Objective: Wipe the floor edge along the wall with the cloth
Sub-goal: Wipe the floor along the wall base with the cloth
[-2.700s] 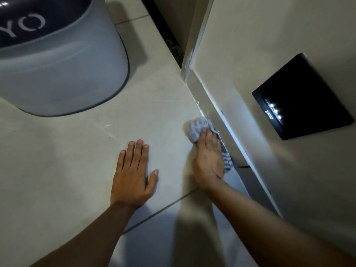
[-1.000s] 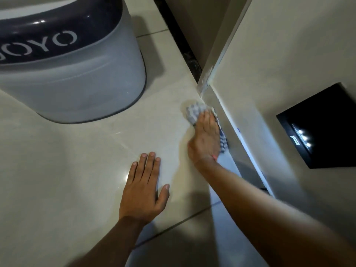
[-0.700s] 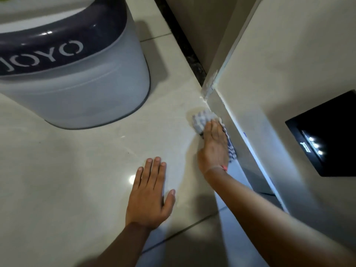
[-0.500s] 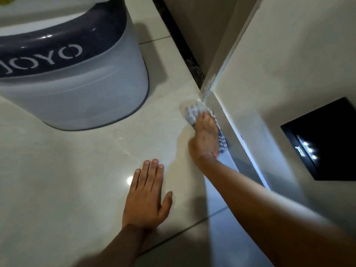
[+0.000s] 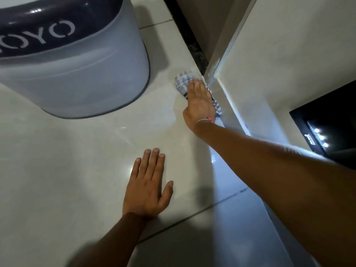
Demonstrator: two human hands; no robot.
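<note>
A blue-and-white checked cloth (image 5: 181,83) lies on the pale tiled floor (image 5: 96,151), pushed against the foot of the cream wall (image 5: 279,64) at its outer corner. My right hand (image 5: 199,102) lies flat on top of the cloth with the arm stretched out, pressing it onto the floor edge. Most of the cloth is hidden under the palm; its front end and a strip along the wall show. My left hand (image 5: 148,186) rests flat on the floor with its fingers spread, nearer to me and holding nothing.
A large grey tub (image 5: 77,64) with a dark band and white letters stands on the floor to the left. A black box with small lights (image 5: 325,124) is fixed low on the wall at right. A dark strip (image 5: 189,35) runs beyond the wall corner.
My right hand has slid the cloth forward along the wall base as far as the corner. My left hand has stayed flat on the floor.
</note>
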